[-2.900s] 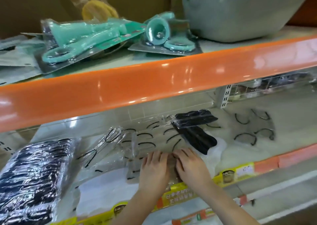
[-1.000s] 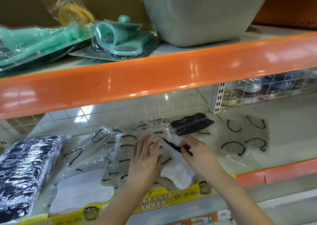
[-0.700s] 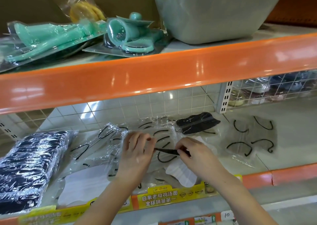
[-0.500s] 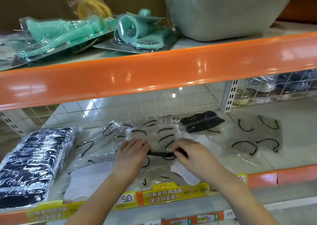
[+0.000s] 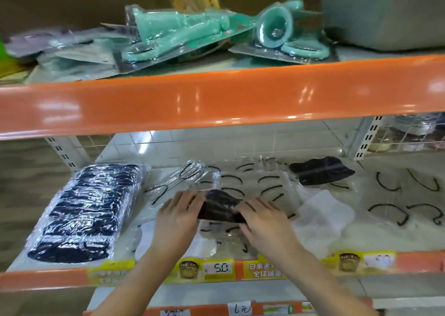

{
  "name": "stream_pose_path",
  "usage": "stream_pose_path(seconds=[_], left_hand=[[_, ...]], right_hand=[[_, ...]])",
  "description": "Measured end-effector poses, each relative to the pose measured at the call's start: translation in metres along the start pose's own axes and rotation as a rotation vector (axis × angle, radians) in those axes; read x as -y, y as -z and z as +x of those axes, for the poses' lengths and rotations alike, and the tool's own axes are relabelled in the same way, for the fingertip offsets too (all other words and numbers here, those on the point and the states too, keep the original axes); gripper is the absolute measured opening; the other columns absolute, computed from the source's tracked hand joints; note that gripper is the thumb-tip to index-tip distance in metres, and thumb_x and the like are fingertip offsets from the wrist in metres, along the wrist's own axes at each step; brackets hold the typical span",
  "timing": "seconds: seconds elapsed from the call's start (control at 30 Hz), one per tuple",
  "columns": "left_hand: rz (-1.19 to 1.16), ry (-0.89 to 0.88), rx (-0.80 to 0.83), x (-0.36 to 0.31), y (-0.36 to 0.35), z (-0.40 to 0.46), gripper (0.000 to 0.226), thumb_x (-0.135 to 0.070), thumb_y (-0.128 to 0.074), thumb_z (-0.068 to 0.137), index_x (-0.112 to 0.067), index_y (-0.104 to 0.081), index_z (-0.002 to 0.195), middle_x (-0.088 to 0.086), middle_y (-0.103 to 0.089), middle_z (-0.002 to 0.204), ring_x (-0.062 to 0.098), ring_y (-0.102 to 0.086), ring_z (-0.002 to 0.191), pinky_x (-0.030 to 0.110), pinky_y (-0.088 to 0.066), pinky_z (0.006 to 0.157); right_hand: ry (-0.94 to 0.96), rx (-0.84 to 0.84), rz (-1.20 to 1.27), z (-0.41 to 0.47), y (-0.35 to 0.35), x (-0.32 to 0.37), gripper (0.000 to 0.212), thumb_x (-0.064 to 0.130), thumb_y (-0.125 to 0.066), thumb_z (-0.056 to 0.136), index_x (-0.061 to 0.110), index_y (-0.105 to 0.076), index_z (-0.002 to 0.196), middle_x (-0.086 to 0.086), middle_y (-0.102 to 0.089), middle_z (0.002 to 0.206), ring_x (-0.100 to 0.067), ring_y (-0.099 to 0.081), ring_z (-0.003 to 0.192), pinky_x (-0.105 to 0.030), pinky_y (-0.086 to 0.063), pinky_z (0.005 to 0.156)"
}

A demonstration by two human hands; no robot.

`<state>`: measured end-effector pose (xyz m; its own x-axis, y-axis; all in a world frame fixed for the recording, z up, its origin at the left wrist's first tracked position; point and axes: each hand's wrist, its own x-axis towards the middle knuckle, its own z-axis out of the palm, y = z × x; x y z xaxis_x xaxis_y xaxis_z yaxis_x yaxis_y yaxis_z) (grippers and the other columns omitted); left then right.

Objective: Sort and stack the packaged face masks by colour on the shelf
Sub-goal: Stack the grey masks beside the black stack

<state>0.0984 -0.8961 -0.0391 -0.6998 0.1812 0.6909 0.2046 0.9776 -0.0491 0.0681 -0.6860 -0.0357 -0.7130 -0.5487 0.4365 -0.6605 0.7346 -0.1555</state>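
Observation:
A packaged black mask (image 5: 218, 206) is held between both hands just above the lower shelf (image 5: 409, 243). My left hand (image 5: 177, 215) grips its left end and my right hand (image 5: 263, 218) grips its right end. Under them lie several clear packets of white masks with black ear loops (image 5: 250, 183). At the shelf's left sits a tall stack of wrapped black masks (image 5: 86, 209). Another packaged black mask (image 5: 320, 171) lies further back on the right. More white masks (image 5: 404, 202) lie at the far right.
The orange beam (image 5: 216, 99) of the upper shelf hangs low over the working space. On that shelf lie teal blister-packed goods (image 5: 178, 31) and a grey tub (image 5: 385, 12). Yellow price labels (image 5: 216, 268) line the lower shelf's front edge. A wire grid backs the shelf.
Both hands went from pressing flat on the white packets to taking hold of a black mask packet. It now shows its broad face between them. The view has shifted rightwards.

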Motion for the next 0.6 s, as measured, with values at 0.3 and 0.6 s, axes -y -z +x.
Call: stream_pose_path(seconds=[0.3, 0.6], left_hand=[[0.015, 0.013, -0.038, 0.072, 0.018, -0.040, 0.009, -0.009, -0.060, 0.076, -0.012, -0.066, 0.081, 0.004, -0.063, 0.082, 0.028, -0.060, 0.071, 0.035, -0.045, 0.058], [0.053, 0.042, -0.028, 0.147, 0.039, -0.072, 0.021, -0.012, -0.047, 0.084, -0.007, -0.066, 0.077, 0.007, -0.064, 0.081, 0.028, -0.061, 0.070, 0.036, -0.046, 0.059]], right_hand=[[0.055, -0.120, -0.034, 0.025, -0.041, 0.057, 0.014, 0.019, -0.058, 0.070, 0.017, -0.066, 0.081, 0.002, -0.064, 0.083, -0.021, -0.063, 0.075, -0.030, -0.053, 0.065], [0.099, -0.180, -0.015, 0.063, -0.075, 0.127, 0.014, 0.012, -0.067, 0.071, 0.017, -0.068, 0.083, 0.002, -0.061, 0.079, -0.020, -0.061, 0.072, -0.032, -0.050, 0.064]])
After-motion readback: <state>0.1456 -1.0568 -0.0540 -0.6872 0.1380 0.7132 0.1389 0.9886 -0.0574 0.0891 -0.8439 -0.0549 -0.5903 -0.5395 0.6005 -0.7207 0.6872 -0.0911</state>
